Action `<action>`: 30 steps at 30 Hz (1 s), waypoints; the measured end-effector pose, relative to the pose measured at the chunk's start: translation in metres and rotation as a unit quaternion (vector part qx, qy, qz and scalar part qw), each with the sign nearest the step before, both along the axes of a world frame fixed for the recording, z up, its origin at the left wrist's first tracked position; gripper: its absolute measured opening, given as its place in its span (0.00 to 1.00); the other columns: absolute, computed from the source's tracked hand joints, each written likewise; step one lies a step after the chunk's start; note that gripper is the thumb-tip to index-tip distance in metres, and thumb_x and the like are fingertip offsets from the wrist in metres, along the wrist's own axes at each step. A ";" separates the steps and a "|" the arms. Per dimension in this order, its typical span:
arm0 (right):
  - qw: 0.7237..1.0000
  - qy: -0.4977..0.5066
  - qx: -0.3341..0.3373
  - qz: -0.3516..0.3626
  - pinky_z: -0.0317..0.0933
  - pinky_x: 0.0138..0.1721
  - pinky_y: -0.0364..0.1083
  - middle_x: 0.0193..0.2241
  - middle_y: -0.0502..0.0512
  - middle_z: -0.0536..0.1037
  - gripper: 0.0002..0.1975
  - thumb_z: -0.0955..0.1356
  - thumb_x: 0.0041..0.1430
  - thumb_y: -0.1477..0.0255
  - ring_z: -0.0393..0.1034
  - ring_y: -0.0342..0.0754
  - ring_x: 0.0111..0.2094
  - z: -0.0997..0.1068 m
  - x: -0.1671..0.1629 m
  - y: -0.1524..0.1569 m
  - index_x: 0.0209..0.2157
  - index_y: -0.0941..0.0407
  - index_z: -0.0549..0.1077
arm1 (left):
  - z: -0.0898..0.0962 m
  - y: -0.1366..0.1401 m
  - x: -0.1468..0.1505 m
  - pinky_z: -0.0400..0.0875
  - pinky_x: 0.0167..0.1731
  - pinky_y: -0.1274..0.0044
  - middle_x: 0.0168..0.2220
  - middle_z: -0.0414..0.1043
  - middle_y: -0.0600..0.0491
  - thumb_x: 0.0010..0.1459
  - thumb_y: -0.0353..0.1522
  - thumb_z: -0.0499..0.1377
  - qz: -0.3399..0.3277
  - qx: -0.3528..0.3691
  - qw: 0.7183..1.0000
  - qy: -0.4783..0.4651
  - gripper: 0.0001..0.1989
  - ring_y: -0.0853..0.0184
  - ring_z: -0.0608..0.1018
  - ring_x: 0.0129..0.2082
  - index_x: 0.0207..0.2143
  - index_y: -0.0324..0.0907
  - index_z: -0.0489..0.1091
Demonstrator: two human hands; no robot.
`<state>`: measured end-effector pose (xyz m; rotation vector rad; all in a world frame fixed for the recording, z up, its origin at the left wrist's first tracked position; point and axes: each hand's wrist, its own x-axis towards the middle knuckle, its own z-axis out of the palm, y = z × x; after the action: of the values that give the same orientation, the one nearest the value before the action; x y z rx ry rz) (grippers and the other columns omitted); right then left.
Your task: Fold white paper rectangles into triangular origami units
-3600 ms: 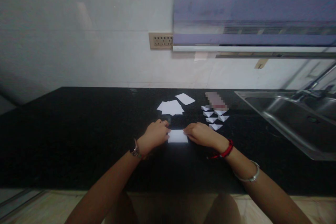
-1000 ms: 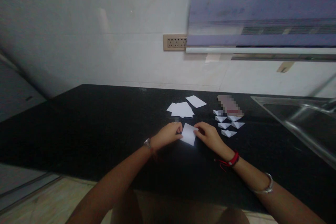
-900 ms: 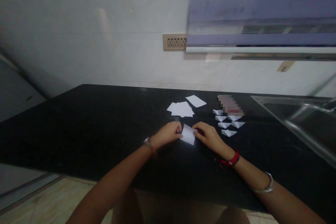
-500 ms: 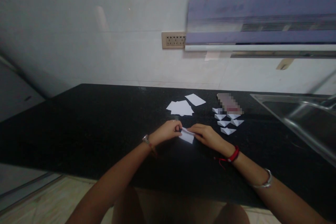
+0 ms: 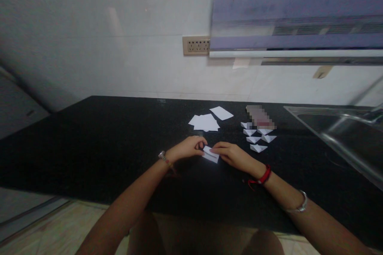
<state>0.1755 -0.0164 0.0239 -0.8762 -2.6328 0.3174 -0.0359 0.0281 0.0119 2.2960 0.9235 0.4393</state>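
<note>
A small white sheet of paper lies on the dark counter between my hands, with a strip along its far edge folded over. My left hand pinches its left end between thumb and curled fingers. My right hand grips the right part, its fingertips pressing on the folded strip. Just beyond my hands are several loose white paper sheets in an overlapping pile, and a separate white sheet behind them. To the right, several small folded paper pieces sit in two rough columns.
A pixelated flat object lies behind the folded pieces. A metal sink is set into the black counter at the right. A socket strip and a purple striped blind are on the wall behind.
The raised strip of the paper now lies flatter over the sheet. My right fingers have moved left onto the fold, while my left hand stays at the left end.
</note>
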 end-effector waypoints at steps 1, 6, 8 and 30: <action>1.000 -0.002 0.000 0.002 0.59 0.42 0.44 0.40 0.57 0.69 0.21 0.58 0.50 0.84 0.64 0.45 0.41 0.000 0.000 0.000 0.45 0.56 0.67 | 0.000 0.001 0.000 0.60 0.28 0.82 0.28 0.64 0.56 0.44 0.31 0.60 -0.006 0.004 1.000 0.001 0.13 0.73 0.66 0.27 0.36 0.40 0.65; 1.000 -0.022 0.001 0.009 0.59 0.43 0.44 0.41 0.57 0.69 0.21 0.58 0.50 0.84 0.63 0.45 0.42 0.001 0.000 -0.001 0.45 0.56 0.67 | 0.005 -0.001 -0.002 0.60 0.29 0.81 0.29 0.63 0.56 0.46 0.30 0.58 -0.027 0.028 0.999 0.011 0.10 0.73 0.66 0.28 0.35 0.40 0.66; 1.000 -0.028 0.004 0.011 0.58 0.43 0.44 0.41 0.57 0.69 0.21 0.58 0.50 0.84 0.63 0.45 0.42 0.001 0.000 -0.001 0.45 0.56 0.67 | 0.007 -0.001 -0.003 0.61 0.29 0.82 0.29 0.63 0.55 0.47 0.29 0.57 -0.032 0.031 0.999 0.019 0.10 0.73 0.66 0.28 0.34 0.40 0.66; 0.997 -0.064 0.028 0.037 0.57 0.44 0.48 0.45 0.58 0.66 0.21 0.59 0.51 0.83 0.60 0.47 0.45 0.000 -0.001 -0.001 0.46 0.55 0.67 | 0.014 -0.003 -0.005 0.61 0.31 0.81 0.31 0.65 0.53 0.50 0.30 0.55 -0.048 0.038 0.997 0.044 0.09 0.71 0.67 0.30 0.35 0.40 0.68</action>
<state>0.1744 -0.0171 0.0235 -0.8078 -2.7827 0.2124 -0.0409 0.0254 0.0258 2.4348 0.8479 0.3406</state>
